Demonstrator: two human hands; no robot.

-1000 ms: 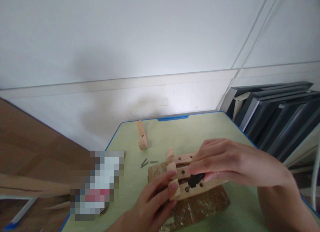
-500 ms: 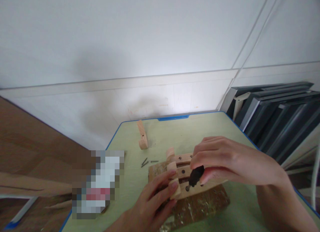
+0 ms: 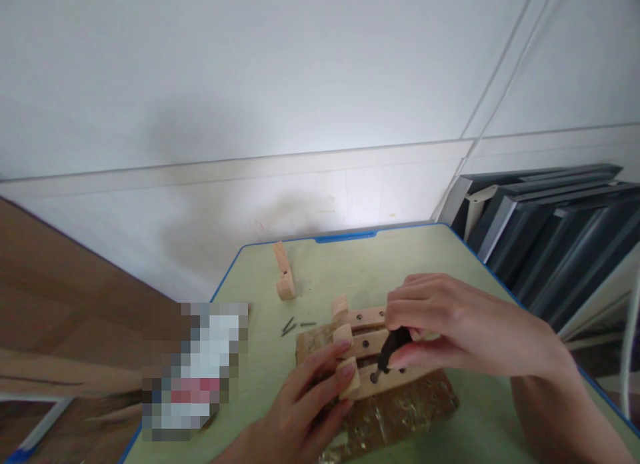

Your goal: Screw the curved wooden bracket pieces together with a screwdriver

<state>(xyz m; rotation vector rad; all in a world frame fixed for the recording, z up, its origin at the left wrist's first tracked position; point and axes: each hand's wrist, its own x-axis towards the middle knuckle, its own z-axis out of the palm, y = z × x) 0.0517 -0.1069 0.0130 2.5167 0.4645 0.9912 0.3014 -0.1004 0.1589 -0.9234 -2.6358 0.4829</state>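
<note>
My right hand (image 3: 453, 327) is closed around a small black tool (image 3: 390, 347) whose tip points down at a hole in the nearest of three light wooden pieces (image 3: 367, 344). These pieces lie side by side on a brown board (image 3: 400, 411) on the green table (image 3: 350, 264). My left hand (image 3: 310, 401) rests its fingertips against the rounded left end of the nearest piece, fingers pressed on it.
A fourth wooden piece (image 3: 284, 272) lies apart near the table's far edge. A few dark screws (image 3: 295, 326) lie left of the board. Dark framed panels (image 3: 555, 231) lean at the right. A blurred object (image 3: 197, 371) sits at the table's left edge.
My right hand has tilted the black tool more upright and shifted it slightly, bringing its tip down onto the nearest wooden piece. My left hand has stayed in place.
</note>
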